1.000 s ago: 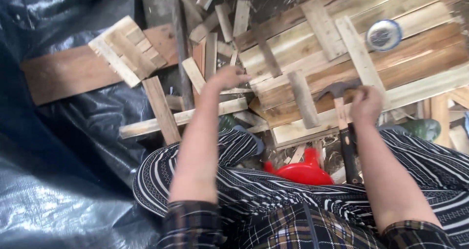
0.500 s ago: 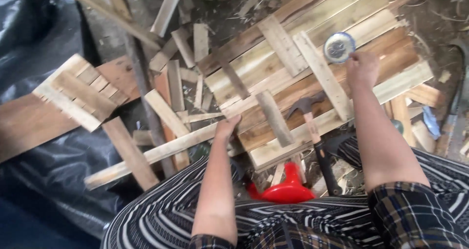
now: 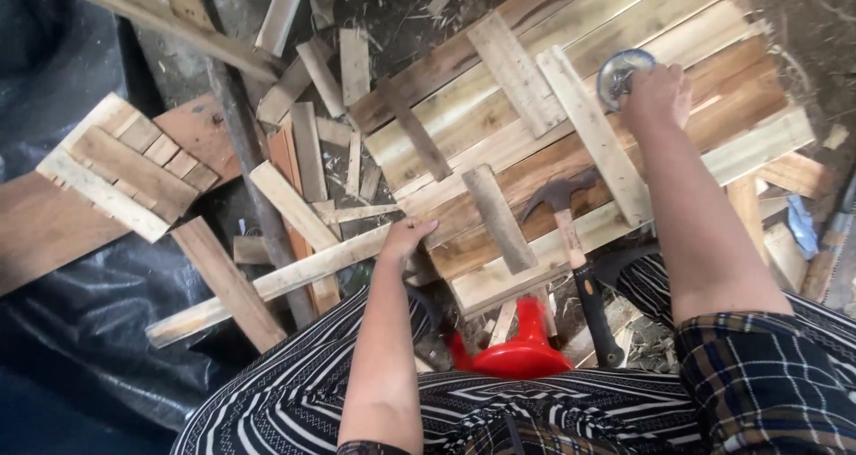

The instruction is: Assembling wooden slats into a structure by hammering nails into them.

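Right hand (image 3: 658, 94) now on one tin (image 3: 620, 73), one hammer (image 3: 571, 241)

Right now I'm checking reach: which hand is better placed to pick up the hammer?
Probably the left hand: it lies open on the wooden panel, nearer the hammer. The right hand is at the small round tin.

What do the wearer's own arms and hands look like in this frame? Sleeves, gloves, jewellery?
Both bare: left hand and right hand have no gloves, rings or watch visible. Forearms are uncovered. Dark plaid sleeve with blue, brown and white lines sits pushed up on the right arm; the left sleeve barely shows.
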